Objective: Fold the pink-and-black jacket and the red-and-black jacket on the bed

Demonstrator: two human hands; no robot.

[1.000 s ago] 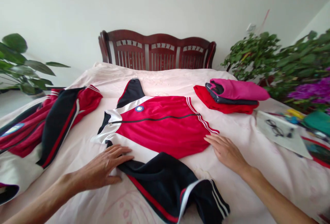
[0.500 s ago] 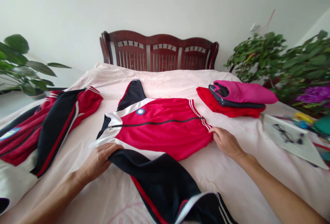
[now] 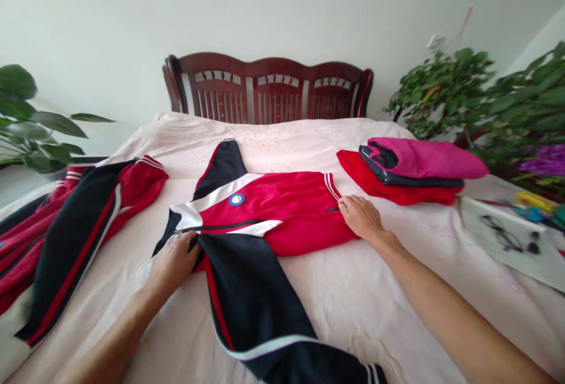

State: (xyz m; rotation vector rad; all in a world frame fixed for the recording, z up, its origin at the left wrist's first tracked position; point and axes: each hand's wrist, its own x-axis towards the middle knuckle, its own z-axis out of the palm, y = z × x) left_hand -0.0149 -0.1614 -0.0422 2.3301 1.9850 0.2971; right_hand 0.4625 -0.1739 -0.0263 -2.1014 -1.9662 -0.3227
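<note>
A red, white and black zip jacket (image 3: 260, 201) lies front up on the bed, its collar to the left and hem to the right. Its near side is folded over toward the zip. My left hand (image 3: 177, 259) grips the near shoulder of the jacket beside the collar, fingers curled into the cloth. At the striped hem, my right hand (image 3: 361, 215) pinches the folded edge. The near black sleeve (image 3: 260, 290) trails toward me, slightly twisted. The far sleeve (image 3: 222, 163) stretches toward the headboard.
Another red and black jacket (image 3: 79, 237) lies at the left. A folded clothes stack (image 3: 419, 163) sits at the right, near a white board with glasses (image 3: 501, 232). The wooden headboard (image 3: 269, 89) stands behind the bedspread (image 3: 282, 148); plants (image 3: 441, 95) flank the bed.
Both hands have moved inward and away from me, carrying the jacket's near side over the front. The near sleeve has shifted left with it, and part of the zip is now covered.
</note>
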